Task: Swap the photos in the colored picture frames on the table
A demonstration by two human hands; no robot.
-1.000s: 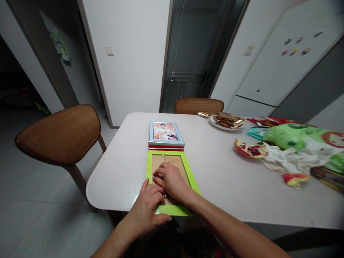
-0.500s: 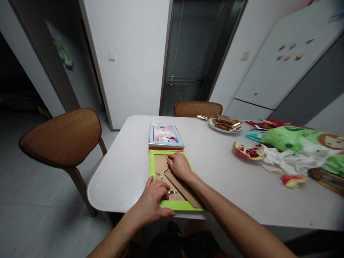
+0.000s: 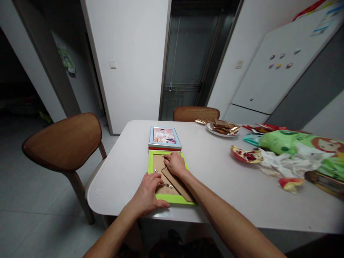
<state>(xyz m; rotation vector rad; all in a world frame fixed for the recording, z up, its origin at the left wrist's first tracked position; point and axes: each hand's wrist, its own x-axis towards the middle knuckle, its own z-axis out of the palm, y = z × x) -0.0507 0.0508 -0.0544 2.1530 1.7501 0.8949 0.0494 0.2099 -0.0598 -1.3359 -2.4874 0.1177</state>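
A lime-green picture frame (image 3: 168, 199) lies face down near the table's front edge, its brown backing board (image 3: 158, 163) showing. A folded brown easel stand (image 3: 178, 184) slants across that board. Small metal clips (image 3: 168, 185) sit along the board's edges. My left hand (image 3: 147, 193) grips the frame's near left corner, fingers curled over the side and thumb along the front edge. At the far edge of the backing, my right hand (image 3: 174, 163) has its fingers closed at a metal clip (image 3: 162, 156), partly hidden by the fingertips.
Behind the green frame lies a light-blue framed photo (image 3: 164, 136) on top of a red frame (image 3: 164, 148). To the right are a plate (image 3: 221, 134) of wrapped snacks, a pomegranate piece (image 3: 245, 154), crumpled tissue (image 3: 287, 159) and a green package (image 3: 285, 141). Wooden chairs (image 3: 64, 141) stand around the table.
The view has tilted up slightly. My left fingers have shifted a little along the frame's left side. My right fingers stay at the far clip.
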